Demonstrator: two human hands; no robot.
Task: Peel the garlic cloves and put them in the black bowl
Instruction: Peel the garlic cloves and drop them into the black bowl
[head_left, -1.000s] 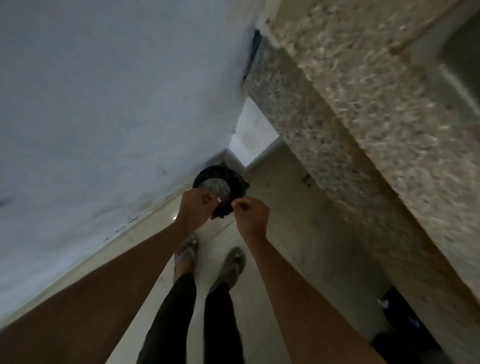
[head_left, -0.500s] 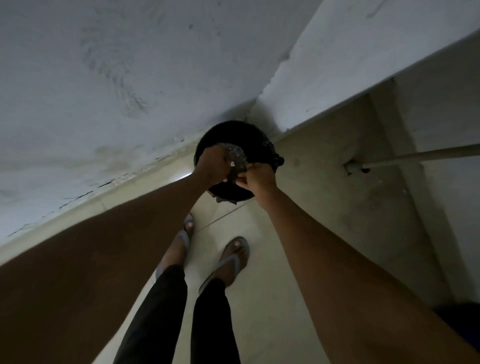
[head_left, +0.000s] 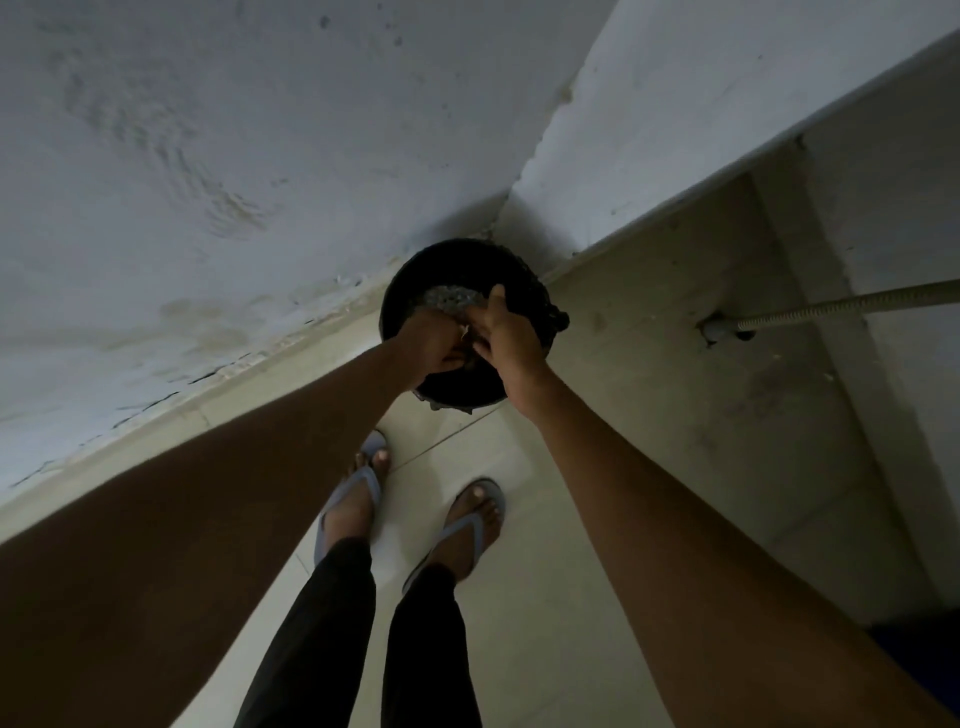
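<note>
white plastered wall (head_left: 208, 156): fills the upper left, stained and mottled, with cracked paint along its base.
second white wall face (head_left: 727, 104): upper right, meeting the first at a corner.
pale tiled floor (head_left: 545, 597): lower centre, thin joint lines visible.
concrete surface (head_left: 701, 415): right of the floor, rough and blotched.
corrugated hose (head_left: 831, 309): runs in from the right edge to a grey fitting (head_left: 719, 330) set in the concrete.
blue-grey flip-flops: one on the left foot (head_left: 353, 499), one on the right foot (head_left: 467, 525), both flat on the tiles.
black trouser legs (head_left: 332, 639): lower centre.
dark blue object (head_left: 919, 670): lower right edge, unidentifiable.
</note>
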